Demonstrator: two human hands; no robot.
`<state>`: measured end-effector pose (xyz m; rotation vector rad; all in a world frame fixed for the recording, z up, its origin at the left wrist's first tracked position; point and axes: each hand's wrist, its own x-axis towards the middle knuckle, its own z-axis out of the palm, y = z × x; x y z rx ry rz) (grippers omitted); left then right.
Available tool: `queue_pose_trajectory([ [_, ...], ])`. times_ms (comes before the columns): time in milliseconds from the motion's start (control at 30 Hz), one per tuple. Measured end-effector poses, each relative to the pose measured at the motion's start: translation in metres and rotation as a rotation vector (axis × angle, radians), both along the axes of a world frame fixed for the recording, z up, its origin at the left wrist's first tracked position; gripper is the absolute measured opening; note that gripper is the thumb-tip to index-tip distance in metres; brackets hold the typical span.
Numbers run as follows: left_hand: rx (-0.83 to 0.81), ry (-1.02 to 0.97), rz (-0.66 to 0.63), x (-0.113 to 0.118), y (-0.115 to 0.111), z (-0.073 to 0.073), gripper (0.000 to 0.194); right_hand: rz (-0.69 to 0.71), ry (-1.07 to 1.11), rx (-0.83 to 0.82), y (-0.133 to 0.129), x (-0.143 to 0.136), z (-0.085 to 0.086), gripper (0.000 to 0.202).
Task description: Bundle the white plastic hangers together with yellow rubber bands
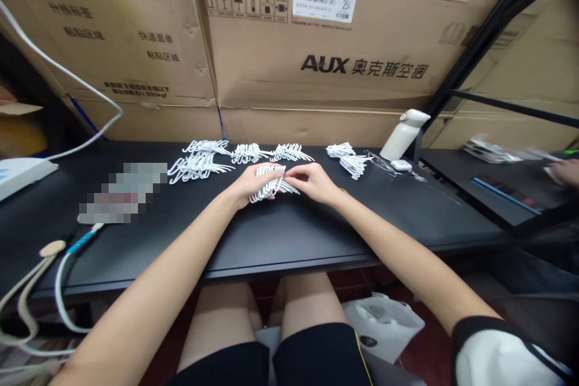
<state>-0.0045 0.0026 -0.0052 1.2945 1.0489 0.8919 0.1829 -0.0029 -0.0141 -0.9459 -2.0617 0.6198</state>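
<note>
My left hand (pixel 253 184) is wrapped round a bundle of white wire hooks (pixel 268 186), their curved ends side by side and their straight ends pointing right. At the right side of that bundle, my right hand (pixel 313 182) has thumb and forefinger pinched together; whether a single hook is between them is too small to tell. Behind my hands lie more bundles of white hooks: a stacked pair to the left (pixel 196 166), one in the middle (pixel 248 152), another beside it (pixel 291 152) and two to the right (pixel 353 165).
Large cardboard boxes (pixel 362 36) stand behind the black table (pixel 289 235). A white bottle (pixel 400 137) and a small white case (pixel 400 166) are at the back right. On the left are a blurred-out device (pixel 126 193) and white cables (pixel 61 289). Another person's hand (pixel 567 172) shows far right.
</note>
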Motion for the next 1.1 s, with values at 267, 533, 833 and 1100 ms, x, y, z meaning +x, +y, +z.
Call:
queue_pose_trajectory([
  [267,-0.039,-0.011,-0.037,-0.001,-0.002,0.003,0.044,0.060,-0.040,0.028,0.003,0.009,0.009,0.021],
  [533,-0.080,-0.032,0.008,-0.004,0.005,0.000,0.037,-0.016,0.043,-0.019,0.001,0.000,0.001,0.023],
  [833,-0.101,-0.063,0.002,-0.004,0.008,-0.001,0.036,0.022,0.062,-0.072,0.000,0.001,0.004,0.024],
  [1100,-0.061,-0.076,0.004,-0.005,0.004,0.003,0.029,0.064,0.106,-0.223,-0.007,-0.004,0.007,0.030],
])
